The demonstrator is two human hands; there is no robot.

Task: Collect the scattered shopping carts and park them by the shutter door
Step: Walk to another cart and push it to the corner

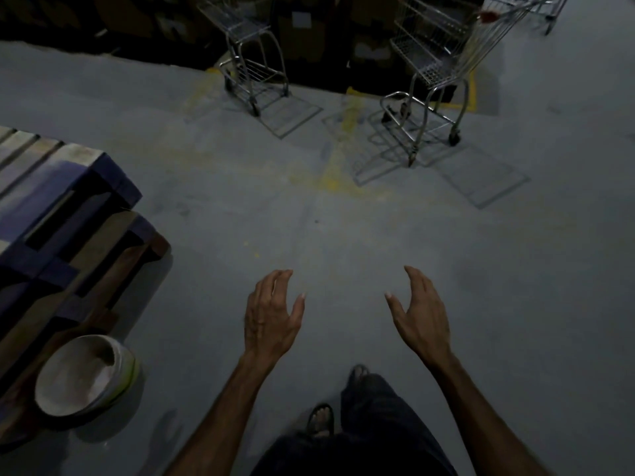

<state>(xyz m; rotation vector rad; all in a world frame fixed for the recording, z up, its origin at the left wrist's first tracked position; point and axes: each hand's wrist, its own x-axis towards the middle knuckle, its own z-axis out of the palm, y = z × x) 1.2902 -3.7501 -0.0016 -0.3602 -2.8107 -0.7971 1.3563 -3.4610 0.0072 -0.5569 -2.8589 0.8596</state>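
Two metal wire shopping carts stand ahead on the grey floor. One cart (252, 60) is at the top middle, the other cart (436, 73) at the top right, with a red-tipped handle. Part of a third cart (546, 8) shows at the top right corner. My left hand (271, 317) and my right hand (421, 314) hang in front of me over bare floor, fingers loosely spread, holding nothing. Both hands are well short of the carts.
Stacked wooden pallets (58, 214) with blue blocks fill the left side. A round white bucket (86, 376) lies beside them at the lower left. Dark stacked goods line the far edge behind the carts. Faded yellow floor markings (343, 166) run between the carts. My sandalled feet show below.
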